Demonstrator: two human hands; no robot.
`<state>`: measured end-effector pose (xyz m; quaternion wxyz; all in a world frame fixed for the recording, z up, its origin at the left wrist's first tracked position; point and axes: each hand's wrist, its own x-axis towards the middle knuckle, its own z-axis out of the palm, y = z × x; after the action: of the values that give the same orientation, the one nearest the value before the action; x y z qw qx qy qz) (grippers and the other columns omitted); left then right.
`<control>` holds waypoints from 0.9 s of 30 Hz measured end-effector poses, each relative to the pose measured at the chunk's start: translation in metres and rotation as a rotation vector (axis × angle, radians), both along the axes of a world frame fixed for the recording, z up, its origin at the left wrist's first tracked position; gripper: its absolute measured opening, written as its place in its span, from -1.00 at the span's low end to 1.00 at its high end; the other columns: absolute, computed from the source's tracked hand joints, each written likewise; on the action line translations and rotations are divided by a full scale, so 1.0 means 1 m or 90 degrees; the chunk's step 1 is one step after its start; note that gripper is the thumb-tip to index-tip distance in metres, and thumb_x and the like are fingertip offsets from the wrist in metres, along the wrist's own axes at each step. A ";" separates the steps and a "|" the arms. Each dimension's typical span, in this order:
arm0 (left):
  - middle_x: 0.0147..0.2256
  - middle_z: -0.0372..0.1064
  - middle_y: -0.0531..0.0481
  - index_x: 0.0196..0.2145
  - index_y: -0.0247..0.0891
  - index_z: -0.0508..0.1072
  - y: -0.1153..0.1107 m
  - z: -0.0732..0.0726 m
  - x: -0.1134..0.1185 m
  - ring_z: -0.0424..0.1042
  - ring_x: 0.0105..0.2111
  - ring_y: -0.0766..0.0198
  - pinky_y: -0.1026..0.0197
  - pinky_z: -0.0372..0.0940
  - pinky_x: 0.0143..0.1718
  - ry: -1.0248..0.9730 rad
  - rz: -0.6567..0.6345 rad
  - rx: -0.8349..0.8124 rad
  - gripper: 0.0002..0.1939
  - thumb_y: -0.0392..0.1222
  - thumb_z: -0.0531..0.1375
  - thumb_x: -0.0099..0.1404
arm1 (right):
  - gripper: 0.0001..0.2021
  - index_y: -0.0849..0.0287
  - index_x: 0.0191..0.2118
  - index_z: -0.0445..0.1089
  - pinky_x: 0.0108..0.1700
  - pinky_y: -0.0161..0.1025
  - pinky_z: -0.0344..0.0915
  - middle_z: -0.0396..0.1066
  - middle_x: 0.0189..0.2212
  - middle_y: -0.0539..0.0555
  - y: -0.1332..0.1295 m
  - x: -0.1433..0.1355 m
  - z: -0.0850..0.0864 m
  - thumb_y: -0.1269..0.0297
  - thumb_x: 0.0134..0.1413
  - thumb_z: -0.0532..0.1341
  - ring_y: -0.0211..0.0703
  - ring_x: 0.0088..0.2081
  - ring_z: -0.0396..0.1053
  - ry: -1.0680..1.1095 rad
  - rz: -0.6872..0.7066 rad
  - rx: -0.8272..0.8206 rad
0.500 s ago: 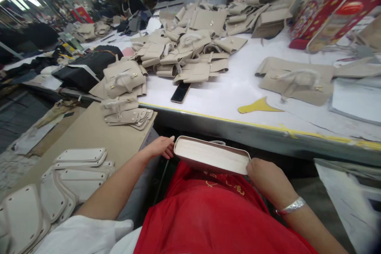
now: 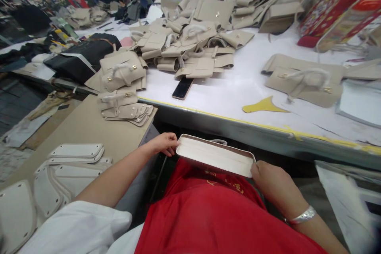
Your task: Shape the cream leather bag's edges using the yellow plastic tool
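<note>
Over my lap, in the gap in front of the table, is a beige handbag (image 2: 216, 154). Its long rectangular side with a raised rim and pale surface faces up, and a wrapped handle shows behind its far edge. My left hand (image 2: 167, 144) pinches the bag's left end between thumb and curled fingers. Around the right end corner, my right hand (image 2: 269, 176) is closed, its fingertips partly hidden under the bag. A red apron (image 2: 220, 214) lies beneath the bag.
Beige bag pieces (image 2: 190, 39) are heaped on the white table (image 2: 220, 91), near a phone (image 2: 182, 88) and a yellow template (image 2: 264, 105). A red bag (image 2: 330, 12) stands at right. Pale riveted panels (image 2: 18, 210) lie on a board at left. Co-workers sit across the table.
My left thumb has come onto the bag's left end. The bag has tipped a little, so more of its pale surface shows. The view has shifted slightly.
</note>
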<state>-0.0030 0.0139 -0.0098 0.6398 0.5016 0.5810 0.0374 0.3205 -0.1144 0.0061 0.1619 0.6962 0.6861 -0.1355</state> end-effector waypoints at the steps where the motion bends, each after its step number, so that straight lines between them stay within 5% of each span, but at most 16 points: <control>1: -0.54 0.34 0.07 -0.37 -0.28 0.23 0.002 0.002 0.002 0.39 -0.59 0.34 0.34 0.29 -0.60 0.013 -0.012 -0.005 -0.60 0.06 0.25 0.02 | -0.76 0.33 -0.38 0.37 -0.47 -0.24 0.17 0.42 -0.46 0.26 0.000 -0.001 0.000 0.42 0.12 -0.03 0.01 -0.43 0.44 -0.003 0.000 -0.008; 6: -0.51 0.31 0.10 -0.35 -0.24 0.21 0.005 0.010 0.005 0.38 -0.59 0.33 0.32 0.28 -0.59 0.058 -0.077 -0.027 -0.61 0.08 0.21 0.03 | -0.69 0.31 -0.36 0.36 -0.46 -0.22 0.19 0.43 -0.50 0.23 -0.004 -0.005 0.004 0.37 0.19 -0.09 0.02 -0.43 0.44 0.014 -0.087 0.015; 9: -0.54 0.24 0.12 -0.36 -0.24 0.19 0.005 0.008 0.006 0.34 -0.58 0.31 0.28 0.26 -0.58 0.133 -0.142 0.054 -0.64 0.11 0.13 0.07 | -0.68 0.30 -0.36 0.37 -0.41 -0.23 0.24 0.44 -0.48 0.21 -0.010 -0.008 0.006 0.34 0.21 -0.10 0.01 -0.40 0.45 0.029 -0.128 0.047; 14: -0.31 0.32 -0.10 -0.31 -0.29 0.29 -0.016 0.009 0.032 0.33 -0.27 0.13 0.05 0.25 -0.18 0.276 -0.278 0.598 -0.76 -0.06 0.08 0.15 | -0.68 0.31 -0.32 0.36 -0.34 -0.20 0.29 0.44 -0.45 0.24 -0.012 -0.011 0.007 0.30 0.21 -0.09 0.01 -0.36 0.45 0.031 -0.215 0.061; 17: -0.06 0.28 -0.19 -0.19 -0.26 0.35 -0.048 0.012 0.073 0.24 -0.06 0.06 0.01 0.11 0.00 0.201 -0.382 0.794 -0.73 -0.09 0.01 0.26 | -0.67 0.34 -0.30 0.35 -0.35 -0.20 0.30 0.43 -0.46 0.26 -0.011 -0.013 0.008 0.31 0.22 -0.11 0.02 -0.37 0.46 0.023 -0.208 0.058; 22: 0.12 0.15 -0.20 0.06 -0.27 0.26 -0.069 -0.001 0.140 0.25 -0.11 0.06 0.06 0.20 -0.10 0.035 -0.695 0.812 -0.53 -0.02 0.06 0.25 | -0.70 0.33 -0.33 0.32 -0.39 -0.23 0.29 0.43 -0.49 0.24 -0.008 -0.015 0.006 0.33 0.21 -0.11 0.00 -0.39 0.45 0.012 -0.195 0.071; 27: 0.10 0.16 -0.21 0.07 -0.34 0.25 -0.062 -0.008 0.152 0.24 -0.14 0.06 0.08 0.23 -0.16 0.064 -0.779 0.829 -0.45 0.06 0.07 0.23 | -0.73 0.30 -0.33 0.30 -0.42 -0.21 0.27 0.42 -0.46 0.22 -0.007 -0.013 0.000 0.35 0.20 -0.10 0.03 -0.40 0.44 0.008 -0.175 0.064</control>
<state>0.1489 -0.0483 -0.0182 0.1098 0.9886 0.1028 -0.0100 0.3078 -0.1214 0.0058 0.1025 0.7902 0.5909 -0.1258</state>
